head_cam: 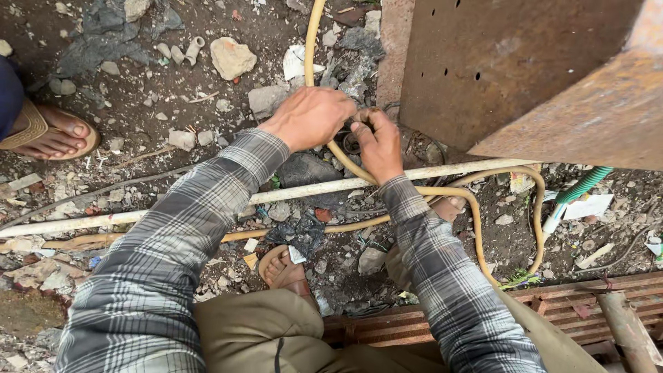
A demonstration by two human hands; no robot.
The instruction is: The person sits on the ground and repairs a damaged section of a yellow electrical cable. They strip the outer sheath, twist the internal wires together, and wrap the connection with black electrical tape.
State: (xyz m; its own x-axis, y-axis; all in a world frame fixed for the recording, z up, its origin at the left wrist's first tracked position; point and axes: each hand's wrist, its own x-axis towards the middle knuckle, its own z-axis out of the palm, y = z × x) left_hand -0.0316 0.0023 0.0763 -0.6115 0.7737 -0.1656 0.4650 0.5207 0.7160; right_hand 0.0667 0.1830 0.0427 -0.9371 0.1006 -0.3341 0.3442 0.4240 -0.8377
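Note:
I am crouched over rubble-strewn ground in a grey plaid shirt. My left hand point(312, 116) is closed over a yellowish hose point(311, 41) that runs up and away from me. My right hand point(378, 144) sits right beside it, fingers pinched around a small dark ring-shaped fitting point(350, 141) at the hose. The hose loops off to the right point(535, 207) and curls back toward my knees. What the left palm covers is hidden.
A rusty perforated metal plate point(497, 62) rises at the upper right. A long white pipe point(138, 217) crosses the ground beneath my arms. Stones and debris lie all around. Another person's sandalled foot point(52, 131) stands at left. My sandalled foot point(284, 269) and a rusty grate point(587, 311) are near.

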